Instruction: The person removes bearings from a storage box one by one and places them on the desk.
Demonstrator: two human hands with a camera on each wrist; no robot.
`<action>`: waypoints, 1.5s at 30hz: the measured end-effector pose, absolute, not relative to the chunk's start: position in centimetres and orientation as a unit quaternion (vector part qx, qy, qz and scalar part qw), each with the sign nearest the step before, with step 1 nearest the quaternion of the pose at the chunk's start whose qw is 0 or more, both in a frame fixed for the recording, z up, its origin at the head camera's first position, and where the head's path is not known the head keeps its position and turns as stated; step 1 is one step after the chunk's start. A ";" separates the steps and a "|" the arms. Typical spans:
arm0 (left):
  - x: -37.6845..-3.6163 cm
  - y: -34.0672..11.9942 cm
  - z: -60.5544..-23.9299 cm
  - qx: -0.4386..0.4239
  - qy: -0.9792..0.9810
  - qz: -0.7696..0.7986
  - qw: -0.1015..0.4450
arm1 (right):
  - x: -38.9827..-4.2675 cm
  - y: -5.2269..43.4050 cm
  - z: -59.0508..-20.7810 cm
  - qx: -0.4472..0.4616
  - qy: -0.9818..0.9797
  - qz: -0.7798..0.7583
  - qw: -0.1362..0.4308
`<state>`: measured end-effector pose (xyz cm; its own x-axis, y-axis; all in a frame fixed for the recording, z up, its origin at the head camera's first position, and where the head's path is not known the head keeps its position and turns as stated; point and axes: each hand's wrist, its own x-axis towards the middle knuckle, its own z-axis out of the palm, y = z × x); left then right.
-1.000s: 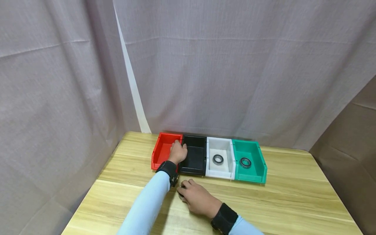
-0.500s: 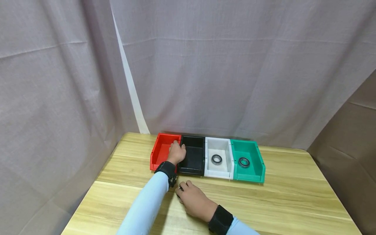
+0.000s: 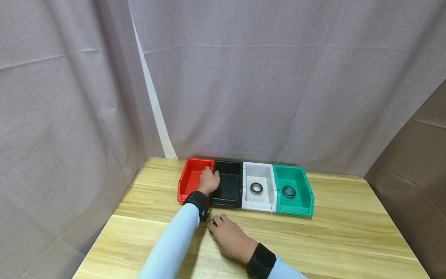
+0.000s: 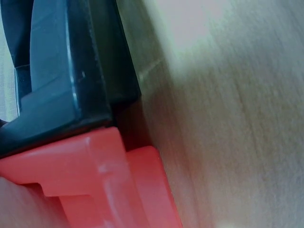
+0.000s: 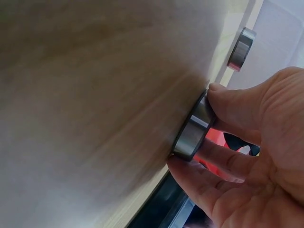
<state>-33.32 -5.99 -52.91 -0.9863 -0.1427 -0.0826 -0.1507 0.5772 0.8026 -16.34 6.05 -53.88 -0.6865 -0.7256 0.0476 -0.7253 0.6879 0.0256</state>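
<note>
My right hand (image 3: 232, 237) pinches a ball bearing (image 5: 194, 127) between thumb and fingers, low over the table in front of the bins. The bearing's shiny outer edge shows in the right wrist view. My left hand (image 3: 210, 181) reaches into the red bin (image 3: 189, 179), close along the wall it shares with the black bin (image 3: 228, 188). Its fingertips are hidden, and I cannot tell whether they hold anything. In the left wrist view only a strip of that hand shows beside the red bin's rim.
To the right of the black bin stand a white bin (image 3: 248, 201) and a green bin (image 3: 306, 212). One bearing (image 3: 256, 188) lies in the white bin, another bearing (image 3: 289, 192) in the green. The right wrist view shows a further bearing (image 5: 241, 49) beyond the hand. Curtains (image 3: 244, 97) hang behind the table.
The right hand has shifted slightly left with the bearing, and the whole head view has shifted slightly. The left hand stays at the red bin.
</note>
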 end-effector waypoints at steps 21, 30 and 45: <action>-31.9 -5.9 -52.3 -0.092 0.924 0.364 -0.076 | -17.0 10.7 -51.3 0.336 -0.932 0.097 0.092; -27.8 -5.2 -51.4 -0.013 0.933 0.327 -0.149 | -18.2 15.8 -49.6 0.252 -0.945 0.126 0.166; -17.6 -6.2 -49.7 0.136 0.916 0.335 -0.174 | -15.6 20.9 -49.7 0.191 -0.954 0.147 0.177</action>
